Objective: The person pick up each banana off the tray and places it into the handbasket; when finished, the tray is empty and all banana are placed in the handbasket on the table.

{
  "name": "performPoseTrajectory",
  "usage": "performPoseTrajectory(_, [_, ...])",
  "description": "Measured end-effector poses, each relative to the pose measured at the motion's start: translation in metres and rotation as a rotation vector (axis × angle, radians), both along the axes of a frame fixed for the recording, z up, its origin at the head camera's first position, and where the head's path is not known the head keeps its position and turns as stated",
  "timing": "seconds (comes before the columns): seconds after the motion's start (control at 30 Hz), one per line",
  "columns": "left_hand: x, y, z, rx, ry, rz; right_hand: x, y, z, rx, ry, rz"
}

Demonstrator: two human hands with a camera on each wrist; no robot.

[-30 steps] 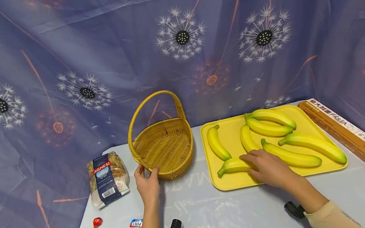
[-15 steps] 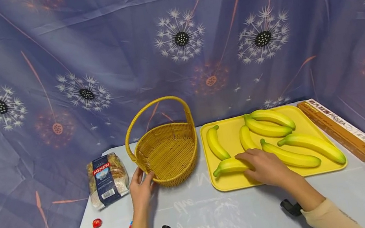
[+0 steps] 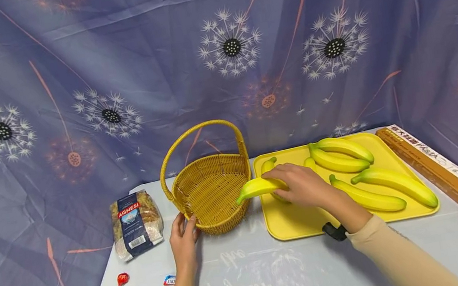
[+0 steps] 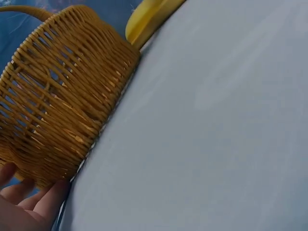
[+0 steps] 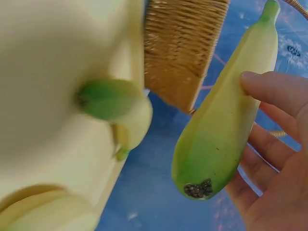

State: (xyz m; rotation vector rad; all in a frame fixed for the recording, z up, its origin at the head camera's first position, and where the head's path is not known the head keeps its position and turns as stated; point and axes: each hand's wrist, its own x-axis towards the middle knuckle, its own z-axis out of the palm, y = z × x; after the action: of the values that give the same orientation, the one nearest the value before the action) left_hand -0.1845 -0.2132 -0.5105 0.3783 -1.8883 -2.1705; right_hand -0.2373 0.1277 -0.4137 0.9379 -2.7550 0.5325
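Our right hand [image 3: 303, 186] grips 1 banana [image 3: 258, 187] beside the basket [image 3: 211, 190]; our left hand [image 3: 183, 238], fingers relaxed, touches its wall. A loose grip could drop the fruit outside the rim.

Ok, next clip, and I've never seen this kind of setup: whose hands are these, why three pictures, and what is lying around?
No machine here: a person works with bare hands and wears three cameras. The wide picture comes from the head, looking down at the table. The other two come from the wrists, so they show close-ups.

The left hand touches the near side of the wicker basket, which leans; the left wrist view shows that woven wall with fingertips at its base.

The right hand has a grip on one banana, lifted at the basket's rim; the right wrist view shows it up close.

More bananas lie on the yellow tray. Also there: a pasta bag, a long pasta box, lollipops and a small sweet.
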Motion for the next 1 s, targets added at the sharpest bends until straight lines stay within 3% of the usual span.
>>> performPoseTrajectory(0.23, [0.003,0.002,-0.004,0.008,-0.004,0.03,-0.027,-0.039,0.019,0.043,-0.028,0.08])
performPoseTrajectory(0.43, [0.013,0.002,-0.008,-0.012,0.023,0.046,-0.043,-0.075,0.022,0.068,-0.061,0.136])
performPoseTrajectory(0.53, [0.019,0.003,-0.007,-0.028,0.085,0.091,-0.052,-0.095,0.021,0.076,-0.078,0.171])
performPoseTrajectory(0.63, [0.023,0.012,-0.001,-0.037,0.21,0.173,-0.061,-0.109,0.02,0.08,-0.096,0.162])
performPoseTrajectory(0.77, [0.025,0.029,0.009,-0.128,0.33,0.236,-0.07,-0.117,0.018,0.094,-0.12,0.131])
performPoseTrajectory(0.9, [0.026,0.038,0.014,-0.235,0.295,0.229,-0.078,-0.123,0.016,0.11,-0.133,0.138])
performPoseTrajectory(1.0, [0.025,0.04,0.015,-0.243,0.27,0.201,-0.085,-0.129,0.015,0.124,-0.149,0.129])
